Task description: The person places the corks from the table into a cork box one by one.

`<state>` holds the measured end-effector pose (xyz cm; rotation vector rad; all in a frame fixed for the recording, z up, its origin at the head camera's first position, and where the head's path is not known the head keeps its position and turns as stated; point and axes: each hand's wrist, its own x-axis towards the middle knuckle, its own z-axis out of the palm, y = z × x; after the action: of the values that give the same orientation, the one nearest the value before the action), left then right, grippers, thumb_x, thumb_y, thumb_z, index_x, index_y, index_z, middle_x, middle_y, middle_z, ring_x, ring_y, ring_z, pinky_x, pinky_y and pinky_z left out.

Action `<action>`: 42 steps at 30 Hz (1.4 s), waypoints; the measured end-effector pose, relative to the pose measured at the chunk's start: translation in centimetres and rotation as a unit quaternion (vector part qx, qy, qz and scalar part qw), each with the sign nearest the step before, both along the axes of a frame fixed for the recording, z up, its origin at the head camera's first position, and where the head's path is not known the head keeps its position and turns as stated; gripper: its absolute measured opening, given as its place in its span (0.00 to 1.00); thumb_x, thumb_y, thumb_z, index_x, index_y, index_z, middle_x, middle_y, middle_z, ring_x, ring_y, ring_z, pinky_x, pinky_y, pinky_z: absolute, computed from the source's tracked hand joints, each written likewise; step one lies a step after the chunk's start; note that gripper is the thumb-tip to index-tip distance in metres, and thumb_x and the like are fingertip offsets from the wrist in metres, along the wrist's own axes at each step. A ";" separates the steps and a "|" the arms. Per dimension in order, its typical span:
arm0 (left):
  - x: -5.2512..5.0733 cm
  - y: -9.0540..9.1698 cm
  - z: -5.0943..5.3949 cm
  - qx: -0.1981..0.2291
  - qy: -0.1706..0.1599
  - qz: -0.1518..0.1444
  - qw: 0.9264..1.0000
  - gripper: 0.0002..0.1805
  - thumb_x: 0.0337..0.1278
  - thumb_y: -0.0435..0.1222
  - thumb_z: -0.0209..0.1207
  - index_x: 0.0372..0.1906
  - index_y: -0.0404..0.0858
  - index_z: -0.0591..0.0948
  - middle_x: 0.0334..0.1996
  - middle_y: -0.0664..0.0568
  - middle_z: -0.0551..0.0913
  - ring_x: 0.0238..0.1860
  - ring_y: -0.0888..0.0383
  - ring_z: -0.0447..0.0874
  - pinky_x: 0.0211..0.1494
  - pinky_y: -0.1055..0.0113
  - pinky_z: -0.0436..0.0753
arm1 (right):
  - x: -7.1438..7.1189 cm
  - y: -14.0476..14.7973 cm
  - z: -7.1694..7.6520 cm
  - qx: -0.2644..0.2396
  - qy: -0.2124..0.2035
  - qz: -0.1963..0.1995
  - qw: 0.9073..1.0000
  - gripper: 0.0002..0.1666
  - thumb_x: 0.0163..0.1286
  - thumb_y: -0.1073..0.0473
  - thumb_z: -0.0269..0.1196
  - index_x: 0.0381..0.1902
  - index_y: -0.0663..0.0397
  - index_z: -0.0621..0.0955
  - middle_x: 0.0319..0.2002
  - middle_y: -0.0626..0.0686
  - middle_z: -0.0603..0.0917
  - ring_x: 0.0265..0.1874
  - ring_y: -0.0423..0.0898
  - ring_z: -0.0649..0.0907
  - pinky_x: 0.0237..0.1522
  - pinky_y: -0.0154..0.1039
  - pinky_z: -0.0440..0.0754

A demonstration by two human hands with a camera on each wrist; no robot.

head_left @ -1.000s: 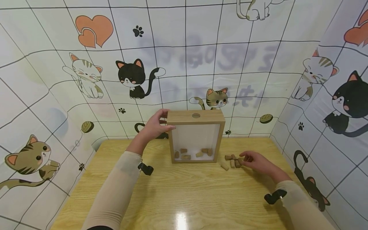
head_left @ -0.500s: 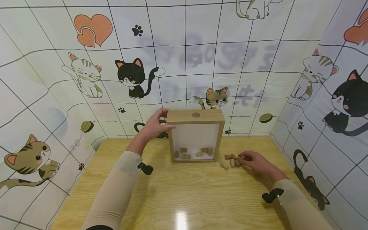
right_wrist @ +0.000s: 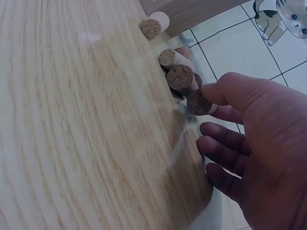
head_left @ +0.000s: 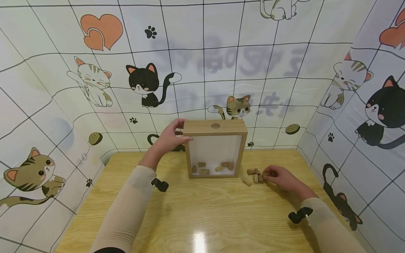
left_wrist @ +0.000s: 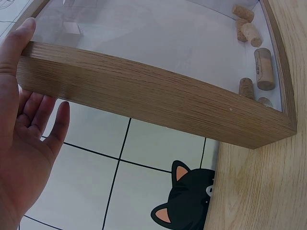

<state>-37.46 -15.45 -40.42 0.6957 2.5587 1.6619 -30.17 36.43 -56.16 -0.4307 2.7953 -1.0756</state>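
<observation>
A shallow wooden display box [head_left: 215,128] stands upright, with a clear front and a round hole in its top. Several wine corks [head_left: 204,172] lie along its bottom inside. My left hand [head_left: 171,138] grips the box's upper left corner, thumb on the front edge and fingers round the side; the left wrist view shows that thumb [left_wrist: 21,38] on the frame. At the right of the box lies a small pile of loose corks [head_left: 255,178]. At the pile's right end my right hand [head_left: 281,177] pinches one cork [right_wrist: 197,103] between thumb and forefinger, close beside the others.
The wooden table [head_left: 202,207] reaches back to a wall cloth [head_left: 190,70] printed with cats and grid lines. One cork [head_left: 246,181] lies apart from the pile, near the box's lower right corner. Cloth also stands at both sides.
My right thumb and fingers have drawn in a little on the cork at the pile's right end. The left hand and box have stayed in place.
</observation>
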 end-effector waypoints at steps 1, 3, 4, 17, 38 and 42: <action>0.0 0.0 0.0 0.000 0.000 0.001 1.000 0.44 0.63 0.42 0.80 0.79 0.44 0.70 0.65 0.45 0.78 0.65 0.42 0.80 0.64 0.44 0.86 | 0.0 0.0 0.0 0.000 0.001 -0.001 1.000 0.14 0.80 0.56 0.71 0.56 0.58 0.86 0.43 0.50 0.86 0.43 0.47 0.82 0.45 0.45 0.82; 0.0 0.0 -0.1 0.001 -0.001 0.001 1.000 0.44 0.63 0.42 0.80 0.79 0.44 0.70 0.65 0.45 0.78 0.64 0.42 0.80 0.64 0.45 0.86 | 0.1 0.0 0.1 -0.003 0.005 -0.004 1.000 0.14 0.79 0.56 0.71 0.56 0.58 0.86 0.43 0.51 0.86 0.43 0.47 0.83 0.46 0.45 0.82; -0.1 0.0 -0.1 0.001 -0.001 0.001 1.000 0.44 0.63 0.42 0.80 0.79 0.44 0.70 0.65 0.45 0.78 0.64 0.42 0.80 0.64 0.45 0.86 | 0.2 0.0 0.2 -0.006 0.006 -0.006 1.000 0.14 0.79 0.57 0.71 0.55 0.58 0.86 0.43 0.51 0.86 0.43 0.47 0.83 0.45 0.45 0.82; -0.3 -0.1 -0.2 0.003 0.003 0.002 1.000 0.44 0.63 0.42 0.80 0.79 0.44 0.70 0.64 0.45 0.78 0.64 0.41 0.80 0.64 0.44 0.86 | 0.5 -0.8 2.1 -0.071 0.052 -0.010 0.996 0.12 0.78 0.65 0.69 0.55 0.60 0.80 0.42 0.53 0.83 0.40 0.45 0.81 0.41 0.37 0.81; -0.1 -0.1 -0.2 0.009 0.016 -0.011 1.000 0.43 0.64 0.41 0.80 0.79 0.43 0.71 0.64 0.43 0.78 0.63 0.39 0.80 0.64 0.43 0.85 | 0.5 -3.8 8.7 -0.061 0.166 -0.021 0.984 0.18 0.84 0.62 0.65 0.67 0.55 0.84 0.44 0.53 0.84 0.38 0.49 0.83 0.39 0.39 0.83; -0.1 -0.1 -0.2 0.010 0.016 -0.011 1.000 0.44 0.64 0.41 0.80 0.80 0.43 0.70 0.65 0.43 0.78 0.63 0.38 0.79 0.64 0.43 0.85 | 0.4 -4.1 10.2 -0.064 0.196 -0.006 0.979 0.20 0.82 0.68 0.61 0.66 0.53 0.85 0.46 0.52 0.84 0.40 0.47 0.82 0.42 0.39 0.82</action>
<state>-37.55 -15.58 -40.64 0.7544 2.5489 1.6862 -29.81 32.32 -46.01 -0.7117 3.0721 -1.3053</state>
